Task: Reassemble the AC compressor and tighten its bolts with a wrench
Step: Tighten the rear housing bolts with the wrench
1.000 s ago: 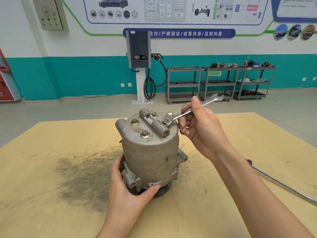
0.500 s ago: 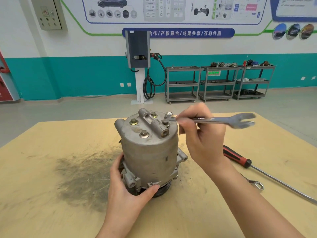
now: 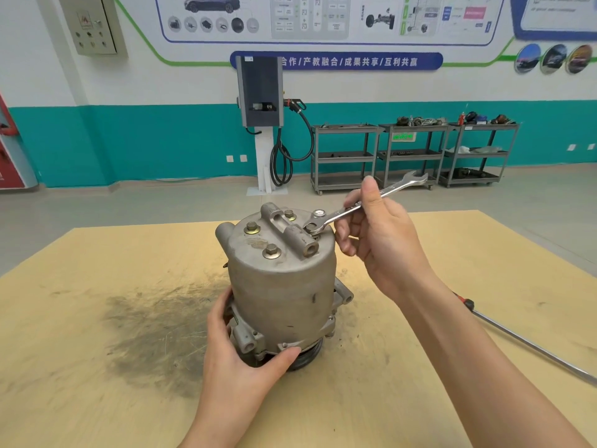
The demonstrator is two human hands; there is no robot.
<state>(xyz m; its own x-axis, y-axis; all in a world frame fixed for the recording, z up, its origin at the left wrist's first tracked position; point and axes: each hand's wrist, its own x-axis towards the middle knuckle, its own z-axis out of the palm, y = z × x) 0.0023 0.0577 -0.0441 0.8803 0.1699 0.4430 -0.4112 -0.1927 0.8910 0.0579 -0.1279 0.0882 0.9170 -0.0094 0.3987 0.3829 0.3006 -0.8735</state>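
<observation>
The grey AC compressor [image 3: 284, 286] stands upright on the wooden table [image 3: 97, 318], pulley end down. Several bolts [image 3: 271, 252] sit in its top cover. My left hand [image 3: 239, 357] grips the compressor's lower flange from the front left. My right hand [image 3: 381, 240] holds a silver combination wrench [image 3: 371, 200] by the middle of its shank. The wrench's ring end sits over a bolt at the right rear of the cover, and its open end points up and to the right.
A long screwdriver [image 3: 523, 344] with a red and black handle lies on the table to the right, partly hidden by my right forearm. A dark grease smear [image 3: 155, 324] marks the table left of the compressor. Metal carts [image 3: 410, 153] and a charging post stand far behind.
My right hand swung the wrench handle to the right and toward me, then back to the rear right, with its ring end at the bolt. The left hand and compressor stayed put.
</observation>
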